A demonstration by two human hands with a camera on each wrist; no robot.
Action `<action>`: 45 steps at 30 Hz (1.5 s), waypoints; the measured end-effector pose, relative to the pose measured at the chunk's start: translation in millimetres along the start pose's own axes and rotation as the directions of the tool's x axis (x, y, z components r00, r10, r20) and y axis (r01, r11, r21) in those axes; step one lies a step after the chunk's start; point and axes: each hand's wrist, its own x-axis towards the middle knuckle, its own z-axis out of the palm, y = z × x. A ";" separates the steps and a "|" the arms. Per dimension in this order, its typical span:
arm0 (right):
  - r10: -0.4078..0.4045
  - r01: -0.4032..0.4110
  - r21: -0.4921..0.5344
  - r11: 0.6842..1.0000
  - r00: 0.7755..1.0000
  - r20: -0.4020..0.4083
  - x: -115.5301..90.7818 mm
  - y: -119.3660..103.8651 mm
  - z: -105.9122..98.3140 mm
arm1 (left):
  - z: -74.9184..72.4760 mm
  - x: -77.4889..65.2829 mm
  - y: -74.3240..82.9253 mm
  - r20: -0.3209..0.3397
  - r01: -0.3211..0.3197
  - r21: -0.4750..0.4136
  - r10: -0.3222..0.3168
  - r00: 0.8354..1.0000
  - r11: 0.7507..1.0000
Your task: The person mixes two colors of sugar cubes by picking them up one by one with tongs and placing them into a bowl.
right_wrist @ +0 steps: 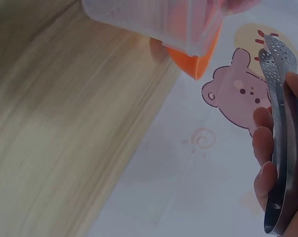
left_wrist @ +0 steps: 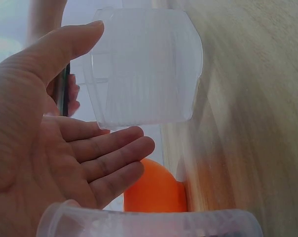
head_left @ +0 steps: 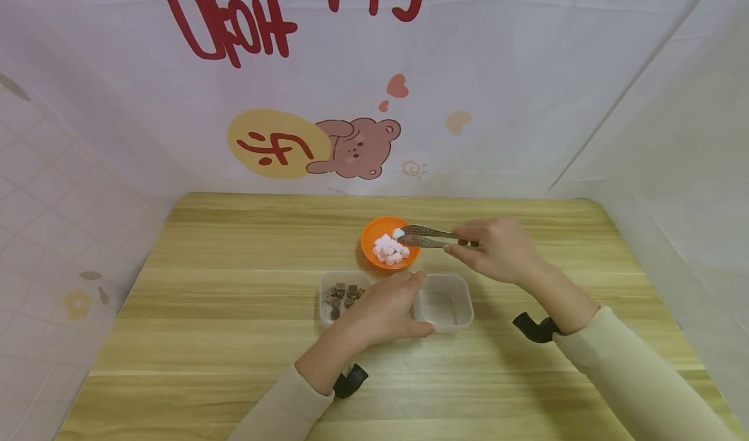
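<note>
My right hand point(head_left: 497, 249) holds small metal tongs point(head_left: 430, 236) with perforated tips. The tips are over an orange bowl point(head_left: 367, 249) of pale pink and white cubes point(head_left: 389, 249). One whitish cube point(head_left: 398, 233) is at the tips; whether they grip it I cannot tell. My left hand point(head_left: 386, 307) spans the left end of a clear plastic container point(head_left: 462, 301), thumb at its near side and fingertips at its far side. In the left wrist view, thumb and index finger meet the container's point(left_wrist: 149, 69) opposite edges, the other fingers fairly straight.
A second clear container point(head_left: 324, 298) with small dark brownish cubes point(head_left: 339, 293) stands left of the left hand, partly hidden by it. Everything stands on a wood-grain table point(head_left: 234, 337). Behind it hangs a white printed cloth point(head_left: 497, 70).
</note>
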 end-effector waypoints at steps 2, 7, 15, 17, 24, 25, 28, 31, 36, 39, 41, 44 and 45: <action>0.005 -0.005 0.006 1.000 1.000 0.004 -0.2 1.1 3.6 | 0.1 0.0 0.2 0.000 -0.002 0.000 0.002 1.000 1.000; 0.015 -0.015 0.001 1.000 1.000 0.025 -1.5 3.2 10.7 | 0.3 0.4 0.4 0.005 0.003 0.004 -0.003 1.000 1.000; 0.032 -0.032 -0.001 1.000 0.999 0.032 -4.4 5.1 14.8 | 0.3 1.0 0.8 0.008 0.010 0.000 -0.010 1.000 1.000; 0.034 -0.034 0.004 0.999 0.999 0.029 -6.6 4.6 13.2 | 0.4 0.9 0.7 0.006 0.009 -0.004 -0.009 1.000 1.000; 0.073 -0.073 0.013 0.997 0.997 0.038 -16.9 3.1 1.7 | -1.1 0.8 1.0 0.014 0.016 -0.003 -0.015 1.000 1.000; 0.075 -0.075 0.010 0.997 0.997 0.037 -18.6 3.1 -0.4 | -1.4 0.9 1.1 0.016 0.015 -0.003 -0.015 1.000 1.000; 0.075 -0.075 0.003 0.997 0.997 0.028 -24.3 3.2 -7.0 | -1.4 0.9 1.0 0.019 0.016 -0.010 -0.016 1.000 1.000; 0.055 -0.055 0.006 0.998 0.998 0.024 -30.3 3.5 -12.8 | -1.2 1.0 0.9 0.019 0.021 -0.014 -0.021 1.000 1.000; 0.032 -0.032 0.008 0.999 0.999 0.022 -39.8 2.1 -21.0 | 0.4 1.4 0.1 0.014 0.029 -0.020 -0.029 0.999 0.999; 0.032 -0.032 0.004 0.999 0.999 0.020 -45.3 1.5 -24.6 | 1.1 1.5 0.1 0.010 0.025 -0.019 -0.024 1.000 1.000; 0.028 -0.028 0.001 1.000 0.999 0.016 -48.4 1.3 -26.1 | 1.3 1.6 0.3 0.008 0.021 -0.016 -0.021 1.000 1.000; 0.031 -0.031 -0.004 1.000 0.999 0.009 -52.7 1.4 -27.5 | 1.2 1.5 0.6 0.014 0.024 -0.016 -0.023 1.000 1.000; 0.035 -0.035 -0.005 0.999 0.999 0.006 -54.0 1.3 -28.0 | 1.1 1.4 0.6 0.016 0.025 -0.014 -0.024 1.000 1.000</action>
